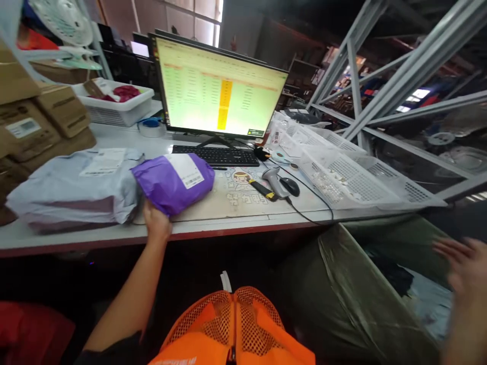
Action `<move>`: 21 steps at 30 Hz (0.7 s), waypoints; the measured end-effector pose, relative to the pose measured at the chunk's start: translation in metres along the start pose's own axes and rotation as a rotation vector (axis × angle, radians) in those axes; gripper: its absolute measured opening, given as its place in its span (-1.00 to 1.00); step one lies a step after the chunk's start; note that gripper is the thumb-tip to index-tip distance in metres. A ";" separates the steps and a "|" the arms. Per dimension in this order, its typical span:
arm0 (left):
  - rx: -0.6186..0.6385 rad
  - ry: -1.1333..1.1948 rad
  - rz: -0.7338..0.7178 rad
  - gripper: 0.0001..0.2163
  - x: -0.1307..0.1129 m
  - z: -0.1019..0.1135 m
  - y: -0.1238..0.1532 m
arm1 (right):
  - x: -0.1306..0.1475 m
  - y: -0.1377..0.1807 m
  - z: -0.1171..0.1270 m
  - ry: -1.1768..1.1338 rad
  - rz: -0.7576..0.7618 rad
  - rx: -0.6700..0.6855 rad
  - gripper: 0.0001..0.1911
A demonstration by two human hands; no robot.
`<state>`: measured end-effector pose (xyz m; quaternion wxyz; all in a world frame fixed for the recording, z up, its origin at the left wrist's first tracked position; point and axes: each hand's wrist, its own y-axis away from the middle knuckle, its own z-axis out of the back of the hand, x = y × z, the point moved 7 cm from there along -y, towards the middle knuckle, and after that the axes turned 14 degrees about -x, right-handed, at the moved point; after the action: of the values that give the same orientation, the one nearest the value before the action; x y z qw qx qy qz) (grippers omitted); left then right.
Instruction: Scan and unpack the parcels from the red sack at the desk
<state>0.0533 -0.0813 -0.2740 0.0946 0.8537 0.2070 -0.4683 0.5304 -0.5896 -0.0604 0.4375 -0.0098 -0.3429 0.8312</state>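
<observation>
My left hand [157, 221] grips the near end of a purple mailer bag [173, 182] with a white label, which rests on the white table [236, 218] against a stack of grey mailer bags [72, 190]. My right hand [462, 268] hovers at the far right with fingers spread, blurred by motion, above a large olive-green sack [353, 289]. It holds nothing.
A monitor [220, 91] and black keyboard [215, 155] stand behind the bags. A barcode scanner [274, 181], mouse [289, 186] and cable lie to the right. White mesh baskets [342, 172], cardboard boxes [41, 121] and a metal rack [384, 96] surround the table.
</observation>
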 end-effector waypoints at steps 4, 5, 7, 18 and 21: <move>0.105 0.037 0.115 -0.65 0.010 -0.007 0.001 | 0.098 -0.023 -0.101 -0.172 -0.161 0.119 -0.34; 0.141 0.037 0.149 -0.64 0.012 -0.010 0.001 | 0.132 -0.030 -0.133 -0.164 -0.109 0.174 -0.42; 0.206 0.031 0.185 -0.65 0.014 -0.014 0.002 | 0.189 -0.039 -0.189 -0.076 -0.033 0.266 -0.45; 0.322 -0.091 0.011 -0.67 0.005 -0.020 0.001 | 0.244 -0.044 -0.259 0.222 -0.033 0.367 -0.38; 0.343 -0.102 -0.003 -0.68 0.006 -0.020 0.002 | 0.240 -0.057 -0.253 0.233 0.006 0.348 -0.40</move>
<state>0.0726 -0.0746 -0.2680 -0.0427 0.8321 0.1202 -0.5398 0.5032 -0.2496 -0.1528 0.4666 -0.0312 -0.1410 0.8726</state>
